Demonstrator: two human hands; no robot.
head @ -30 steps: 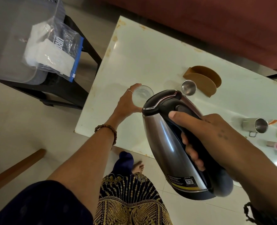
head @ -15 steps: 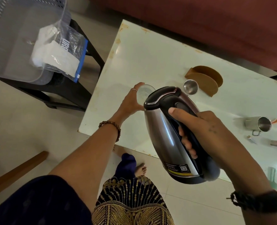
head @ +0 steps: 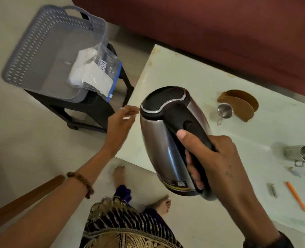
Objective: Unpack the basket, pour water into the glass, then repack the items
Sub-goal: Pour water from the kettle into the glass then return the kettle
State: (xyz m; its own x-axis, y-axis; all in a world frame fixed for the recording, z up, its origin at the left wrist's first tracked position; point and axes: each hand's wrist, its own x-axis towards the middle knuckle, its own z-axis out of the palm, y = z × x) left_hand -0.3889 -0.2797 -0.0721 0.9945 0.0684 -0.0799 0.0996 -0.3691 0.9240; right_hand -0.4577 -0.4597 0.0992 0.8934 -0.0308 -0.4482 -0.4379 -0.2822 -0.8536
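Note:
My right hand [head: 218,158] grips the black handle of a steel electric kettle [head: 166,140], lid closed, held tilted above the white table's [head: 166,72] near left corner. My left hand [head: 119,126] is curled just left of the kettle's top, at the table's edge. Faint highlights at its fingers look like the clear glass [head: 130,113], mostly hidden by the hand and kettle. The grey plastic basket [head: 22,51] stands on a black stool to the left, with a clear zip bag [head: 96,76] of white items hanging over its rim.
On the table lie a small steel cup [head: 224,110], a brown curved holder [head: 241,106], a steel mug [head: 302,155] on its side, an orange pen [head: 296,196] and a small metal piece [head: 273,189]. A red sofa [head: 219,33] runs behind. My feet are under the table's edge.
The view has swung left, showing the whole basket. My left hand with the glass moved left to the table's edge, and the kettle came along beside it.

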